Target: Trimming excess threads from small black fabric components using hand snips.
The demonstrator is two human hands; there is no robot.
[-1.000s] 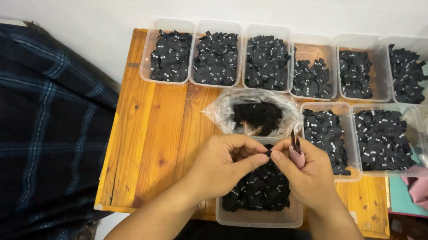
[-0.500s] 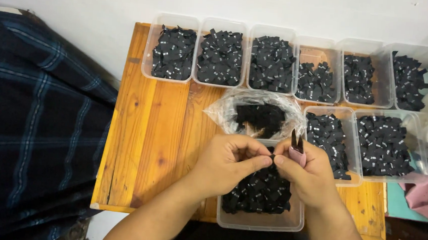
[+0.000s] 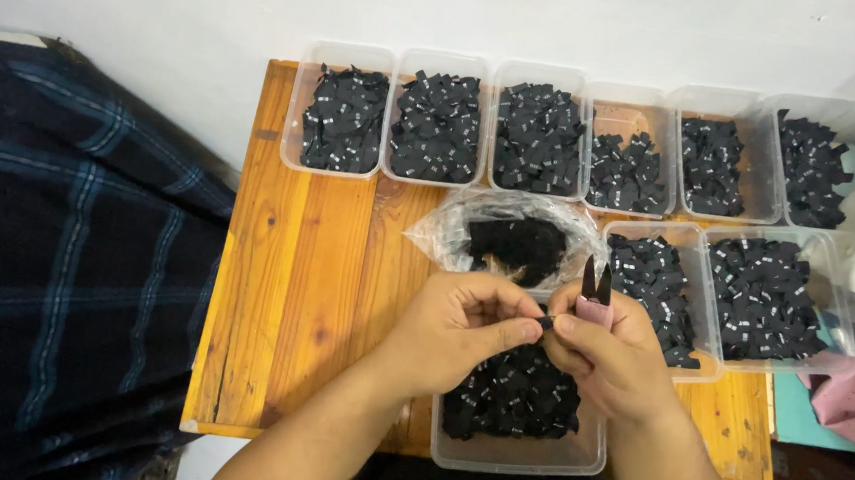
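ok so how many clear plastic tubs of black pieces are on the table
9. Six stand in a back row, two sit right of the plastic bag, and one lies under the hands. The right edge could hide more.

Small black label piece, pinched between both hands' fingertips, above clear tub of black labels, pink-handled snips upright, blades apparently parted

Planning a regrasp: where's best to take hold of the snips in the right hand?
Probably the pink handle end, from the near side. The snips stand upright in the right hand, dark blades pointing away toward the plastic bag, so the tips are exposed and sharp. The handle is mostly hidden in the palm.
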